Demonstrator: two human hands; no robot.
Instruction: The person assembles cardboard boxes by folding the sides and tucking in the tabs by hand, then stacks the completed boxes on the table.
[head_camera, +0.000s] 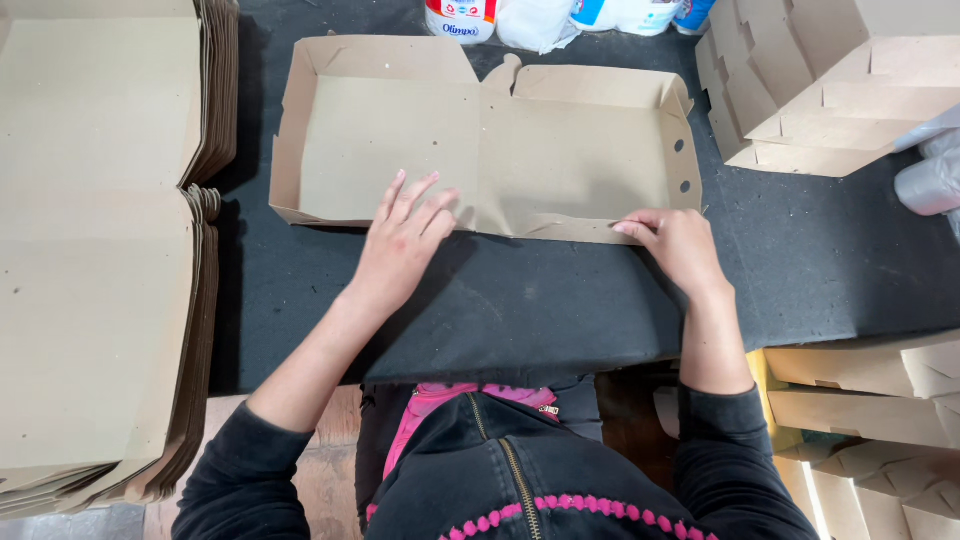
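A brown cardboard box blank (560, 150), partly folded into two shallow trays joined at the middle, lies open on a dark table (520, 300). My left hand (403, 240) rests flat with fingers spread on the near edge of the left tray. My right hand (672, 242) pinches the near flap of the right tray at its front edge, fingers curled around the cardboard.
Two tall stacks of flat cardboard blanks (95, 240) fill the left side. Folded boxes are stacked at the upper right (830, 90) and piled at the lower right (870, 400). White containers (545, 18) stand along the far edge. A plastic-wrapped item (930, 175) sits at the right.
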